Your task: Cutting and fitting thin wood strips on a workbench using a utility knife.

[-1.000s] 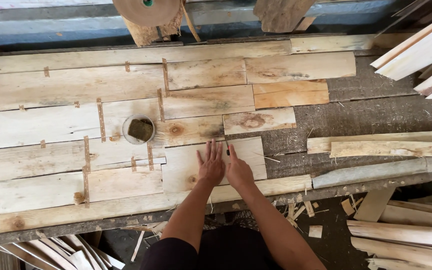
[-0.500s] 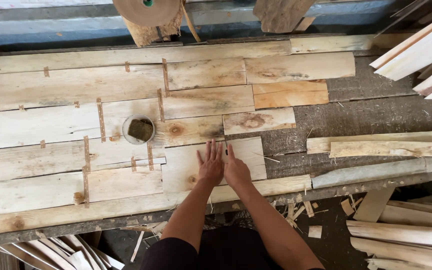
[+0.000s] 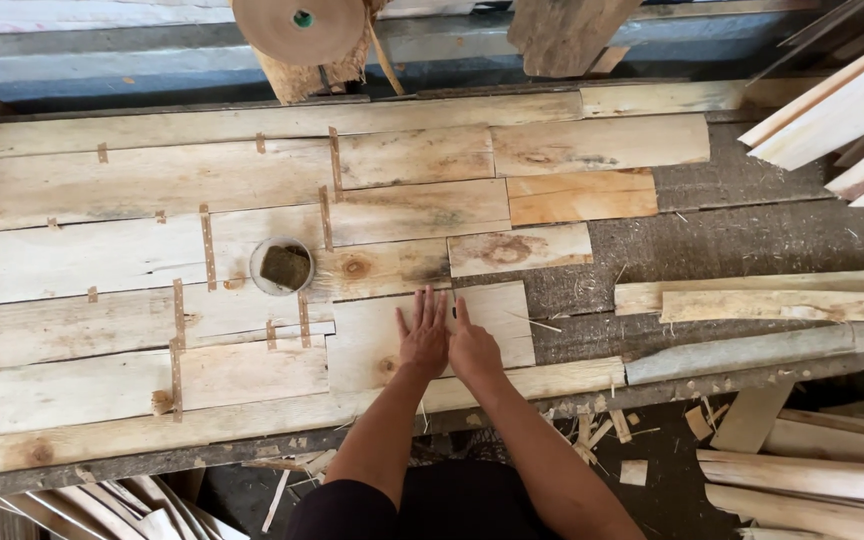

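My left hand (image 3: 424,333) and my right hand (image 3: 472,348) lie flat, side by side, fingers spread, on a pale veneer sheet (image 3: 367,335) near the front of the workbench. That sheet butts against other thin wood sheets (image 3: 152,250) laid edge to edge and joined by short strips of brown tape (image 3: 207,248). A small round bowl (image 3: 282,266) holding a dark wet sponge stands on the sheets, left of and beyond my hands. Neither hand holds anything.
A big roll of brown paper tape (image 3: 297,28) hangs at the far edge. Loose veneer strips (image 3: 762,300) lie to the right, pale boards (image 3: 847,110) at the far right. Wood scraps (image 3: 632,440) and offcuts litter the floor below the bench edge.
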